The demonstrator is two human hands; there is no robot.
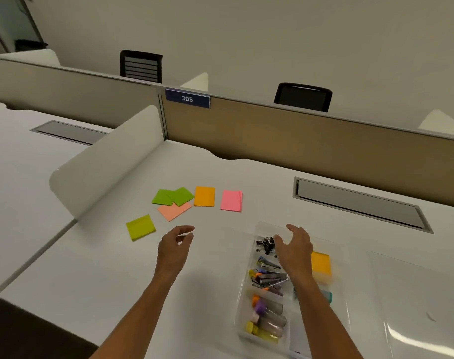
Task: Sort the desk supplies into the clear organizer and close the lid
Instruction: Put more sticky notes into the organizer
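Note:
The clear organizer (262, 228) sits on the white desk at lower right, holding black binder clips (266, 245), staples, coloured tubes and an orange sticky pad (321, 264). My right hand (295, 251) hovers over it, fingers apart, holding nothing. My left hand (175, 246) hangs above the desk left of the organizer, fingers curled apart and empty. Loose sticky pads lie beyond: yellow-green (141, 227), salmon (174, 211), two green ones (172, 196), orange (204, 196) and pink (231, 200). The clear lid (412, 307) lies flat to the organizer's right.
A curved white divider (109, 164) stands left of the pads. A tan partition (298, 136) with a 305 sign runs along the back. A grey cable hatch (360, 200) is set into the desk at right. Two black chairs stand behind the partition.

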